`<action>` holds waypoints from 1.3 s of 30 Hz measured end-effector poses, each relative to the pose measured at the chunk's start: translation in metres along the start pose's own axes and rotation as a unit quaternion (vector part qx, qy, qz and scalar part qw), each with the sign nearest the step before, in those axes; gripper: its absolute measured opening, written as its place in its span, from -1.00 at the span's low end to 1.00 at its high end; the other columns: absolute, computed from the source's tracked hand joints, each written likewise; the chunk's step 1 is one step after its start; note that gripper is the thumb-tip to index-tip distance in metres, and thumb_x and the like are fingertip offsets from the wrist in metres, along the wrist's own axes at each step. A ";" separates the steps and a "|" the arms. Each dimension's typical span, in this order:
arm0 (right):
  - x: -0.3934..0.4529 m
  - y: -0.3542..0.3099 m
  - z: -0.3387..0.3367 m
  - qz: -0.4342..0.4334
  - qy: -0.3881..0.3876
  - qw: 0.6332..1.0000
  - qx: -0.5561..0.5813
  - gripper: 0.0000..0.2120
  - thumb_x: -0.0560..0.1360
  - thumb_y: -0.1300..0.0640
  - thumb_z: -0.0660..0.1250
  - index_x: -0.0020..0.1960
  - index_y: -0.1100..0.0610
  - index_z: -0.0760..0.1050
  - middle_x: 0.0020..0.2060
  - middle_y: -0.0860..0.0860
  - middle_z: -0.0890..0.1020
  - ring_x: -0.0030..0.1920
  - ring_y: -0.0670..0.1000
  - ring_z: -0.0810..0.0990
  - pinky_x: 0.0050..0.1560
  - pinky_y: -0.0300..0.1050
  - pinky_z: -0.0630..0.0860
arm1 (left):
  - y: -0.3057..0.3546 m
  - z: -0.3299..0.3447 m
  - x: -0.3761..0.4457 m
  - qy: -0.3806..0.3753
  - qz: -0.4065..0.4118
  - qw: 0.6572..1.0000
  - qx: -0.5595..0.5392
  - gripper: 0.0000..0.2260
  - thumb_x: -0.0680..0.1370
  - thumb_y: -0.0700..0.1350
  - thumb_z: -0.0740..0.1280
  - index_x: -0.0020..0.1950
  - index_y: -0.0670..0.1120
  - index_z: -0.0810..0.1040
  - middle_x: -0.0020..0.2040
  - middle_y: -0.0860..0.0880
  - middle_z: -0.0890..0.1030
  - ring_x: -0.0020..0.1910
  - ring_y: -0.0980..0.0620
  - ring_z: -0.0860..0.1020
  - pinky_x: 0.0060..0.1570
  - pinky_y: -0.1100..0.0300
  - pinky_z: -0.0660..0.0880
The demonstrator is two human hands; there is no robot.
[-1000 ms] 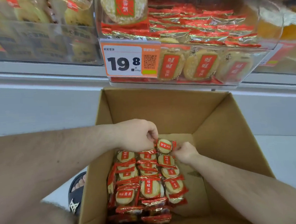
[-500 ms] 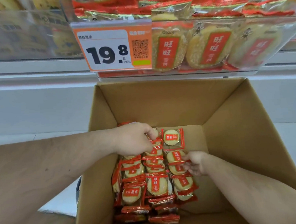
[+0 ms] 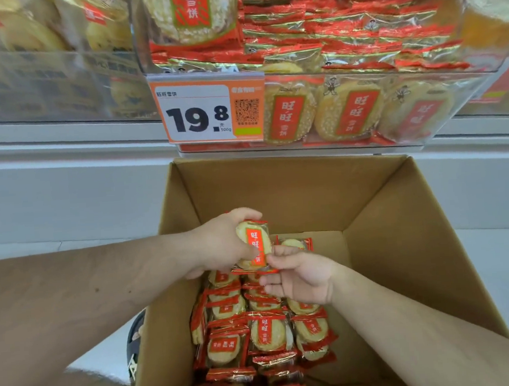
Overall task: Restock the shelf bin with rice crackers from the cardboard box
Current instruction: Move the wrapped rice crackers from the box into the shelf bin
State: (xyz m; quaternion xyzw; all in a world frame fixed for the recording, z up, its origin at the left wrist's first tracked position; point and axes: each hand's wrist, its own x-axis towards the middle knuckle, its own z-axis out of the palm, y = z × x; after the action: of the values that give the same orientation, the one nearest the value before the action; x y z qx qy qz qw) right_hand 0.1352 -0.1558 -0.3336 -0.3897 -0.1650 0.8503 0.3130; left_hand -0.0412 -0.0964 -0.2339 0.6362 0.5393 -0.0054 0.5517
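White shelving and pale floor behind; clear plastic shelf bin point(image 3: 462, 42) overhead, cardboard box point(image 3: 401, 243) open on the floor directly beneath it.

Left hand point(image 3: 220, 243): fingers curled over the top edge of a rice cracker packet point(image 3: 255, 244), thumb under, holding it on edge above the box. More wrappers seem bunched below it in the same grip; count not clear. Right hand point(image 3: 301, 277): fingertips meeting the packet's lower corner, the other fingers loosely bent. Whether it pinches the wrapper or only steadies it, cannot tell.

Step in hand, as I judge it: gathering a handful before lifting to the bin. To do it well, square the packets face to face, grip across the flat discs rather than by the crimped ends, and clear the box wall before rising. Squeezing hard risks cracking the crackers.

Materials: wrappers glossy clear film with red printed band and crinkled red-gold sealed ends, probably slippery. Crackers round, pale yellow, pebbled surface, likely brittle. Remaining packets point(image 3: 257, 337) stand in rows along the box's left side, bare brown floor to the right. Box is matte corrugated board, flaps up. Bin already holds many packets lying flat; orange price label point(image 3: 193, 112) clipped on front. Dark sandal point(image 3: 134, 346) beside the box.
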 end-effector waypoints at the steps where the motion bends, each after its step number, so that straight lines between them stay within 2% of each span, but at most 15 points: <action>1: 0.005 -0.002 -0.004 0.006 -0.014 1.000 -0.009 -0.81 0.52 0.16 0.34 0.11 0.16 0.55 -0.09 0.07 0.65 -0.14 0.04 0.65 -0.06 -0.09 0.59 | -0.002 -0.002 0.001 0.012 0.008 1.000 0.000 -0.43 0.49 -0.22 0.44 0.38 0.25 0.39 0.10 0.04 0.54 -0.14 0.09 0.54 -0.31 0.30 0.46; 4: 0.019 -0.007 -0.039 0.029 0.117 0.992 -0.043 -0.71 0.54 0.04 0.35 0.18 0.18 0.50 -0.12 0.08 0.61 -0.12 0.06 0.62 -0.09 -0.08 0.57 | -0.004 -0.007 0.003 0.026 0.026 0.999 0.021 -0.46 0.49 -0.26 0.44 0.32 0.25 0.44 0.20 0.07 0.50 0.03 0.11 0.53 -0.16 0.23 0.58; 6: 0.029 -0.008 -0.070 0.040 0.302 0.943 -0.132 -0.71 0.55 0.06 0.34 0.20 0.19 0.51 -0.14 0.04 0.61 -0.12 0.04 0.60 -0.11 -0.10 0.55 | -0.004 -0.009 0.004 0.019 0.027 0.999 0.031 -0.45 0.51 -0.26 0.43 0.33 0.27 0.43 0.21 0.09 0.48 0.03 0.11 0.54 -0.05 0.13 0.63; 8: 0.038 -0.010 -0.097 0.045 0.399 0.880 -0.254 -0.68 0.55 0.13 0.36 0.27 0.18 0.48 -0.02 0.07 0.61 -0.05 0.07 0.61 -0.07 -0.08 0.56 | -0.004 -0.009 0.005 0.007 0.024 0.999 0.033 -0.45 0.52 -0.26 0.42 0.34 0.28 0.41 0.21 0.10 0.47 0.02 0.08 0.57 -0.04 0.07 0.63; 10: 0.049 -0.012 -0.118 0.060 0.408 0.789 -0.456 -0.57 0.51 0.12 0.40 0.34 0.15 0.41 0.16 0.11 0.56 0.06 0.09 0.57 0.00 -0.06 0.54 | -0.002 -0.008 0.007 0.000 0.018 0.999 0.032 -0.45 0.53 -0.25 0.42 0.34 0.29 0.40 0.19 0.11 0.49 0.01 0.05 0.60 -0.05 0.00 0.63; 12: 0.062 -0.013 -0.133 0.090 0.373 0.642 -0.664 -0.47 0.47 0.03 0.37 0.41 0.05 0.34 0.34 0.07 0.44 0.33 0.11 0.43 0.29 0.03 0.41 | -0.001 -0.006 0.010 -0.007 0.016 0.999 0.034 -0.45 0.52 -0.24 0.42 0.33 0.30 0.40 0.21 0.13 0.49 0.02 0.05 0.61 -0.03 0.00 0.62; 13: 0.069 -0.013 -0.137 0.094 0.352 0.597 -0.715 -0.43 0.47 0.02 0.35 0.45 0.02 0.29 0.42 0.04 0.37 0.43 0.09 0.32 0.38 0.09 0.30 | -0.001 -0.005 0.011 -0.010 0.017 0.999 0.035 -0.45 0.52 -0.23 0.43 0.33 0.31 0.40 0.23 0.14 0.47 0.03 0.07 0.60 -0.02 0.04 0.62; 16: 0.087 -0.005 -0.140 0.115 0.312 0.565 -0.756 -0.26 0.45 0.03 0.40 0.53 0.06 0.13 0.51 0.03 0.25 0.52 0.06 0.15 0.45 0.11 0.14 | -0.005 -0.004 0.015 -0.023 0.016 0.999 0.032 -0.45 0.52 -0.24 0.43 0.31 0.33 0.41 0.24 0.16 0.47 0.01 0.12 0.57 -0.12 0.23 0.59; 20: 0.089 0.012 -0.137 0.094 0.342 0.501 -0.789 -0.39 0.43 0.01 0.42 0.41 0.06 0.29 0.33 0.06 0.44 0.37 0.09 0.36 0.34 0.05 0.24 | -0.010 -0.007 0.018 -0.044 -0.019 0.999 -0.007 -0.33 0.47 -0.39 0.39 0.31 0.32 0.41 0.14 0.13 0.49 -0.04 0.07 0.58 -0.16 0.17 0.61; 23: 0.073 0.002 -0.126 0.111 0.371 0.532 -0.753 -0.62 0.46 -0.09 0.34 0.24 -0.03 0.47 0.15 0.01 0.59 0.24 0.06 0.50 0.25 0.03 0.27 | -0.010 -0.009 0.016 -0.051 -0.018 0.999 -0.010 -0.26 0.43 -0.45 0.35 0.36 0.29 0.38 0.07 0.09 0.51 -0.15 0.09 0.54 -0.32 0.32 0.49; 26: 0.038 -0.024 -0.104 0.111 0.391 0.586 -0.701 -0.74 0.49 -0.15 0.33 0.08 -0.02 0.53 0.04 -0.01 0.65 0.13 0.06 0.59 0.12 -0.09 0.43 | -0.005 -0.009 0.009 -0.044 -0.007 0.999 -0.004 -0.24 0.40 -0.45 0.37 0.32 0.34 0.39 0.14 0.05 0.51 -0.08 -0.01 0.60 -0.20 0.09 0.64; 29: -0.008 -0.047 -0.070 0.078 0.383 0.683 -0.617 -0.86 0.45 -0.05 0.45 -0.08 -0.02 0.56 -0.12 -0.03 0.66 -0.08 0.00 0.63 -0.09 -0.17 0.55 | 0.003 -0.010 -0.002 -0.043 0.021 0.999 0.001 -0.23 0.39 -0.44 0.41 0.33 0.33 0.39 0.19 0.06 0.51 0.07 0.02 0.58 0.00 0.06 0.63; 33: -0.076 -0.067 -0.019 0.002 0.368 0.811 -0.454 -0.77 0.43 0.09 0.52 -0.28 0.06 0.49 -0.30 -0.01 0.65 -0.29 -0.05 0.55 -0.25 -0.18 0.42 | 0.022 -0.018 -0.021 -0.028 0.064 0.997 0.028 -0.19 0.38 -0.44 0.41 0.34 0.37 0.35 0.21 0.09 0.51 0.08 0.01 0.58 0.04 0.00 0.62; 37: -0.137 -0.082 0.037 -0.054 0.315 0.888 -0.330 -0.89 0.49 0.11 0.44 -0.07 0.14 0.56 -0.19 0.01 0.72 -0.36 -0.14 0.57 -0.33 -0.29 0.35 | 0.044 -0.026 -0.043 0.005 0.106 0.994 0.032 -0.15 0.37 -0.42 0.43 0.29 0.46 0.32 0.24 0.07 0.50 0.05 -0.02 0.60 0.03 -0.07 0.61; 39: -0.154 -0.086 0.058 -0.087 0.266 0.911 -0.302 -0.65 0.46 0.04 0.46 0.14 0.23 0.54 -0.03 0.09 0.72 -0.14 -0.02 0.57 -0.11 -0.18 0.32 | 0.053 -0.026 -0.056 0.001 0.126 0.992 0.011 -0.15 0.36 -0.41 0.44 0.21 0.53 0.33 0.24 0.05 0.53 0.05 -0.03 0.62 0.02 -0.10 0.61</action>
State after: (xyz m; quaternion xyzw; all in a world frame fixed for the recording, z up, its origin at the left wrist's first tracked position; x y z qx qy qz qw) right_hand 0.2020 -0.1954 -0.1652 -0.6617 -0.3572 0.5943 0.2854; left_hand -0.0430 -0.1060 -0.1537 0.7051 0.4551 0.0584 0.5406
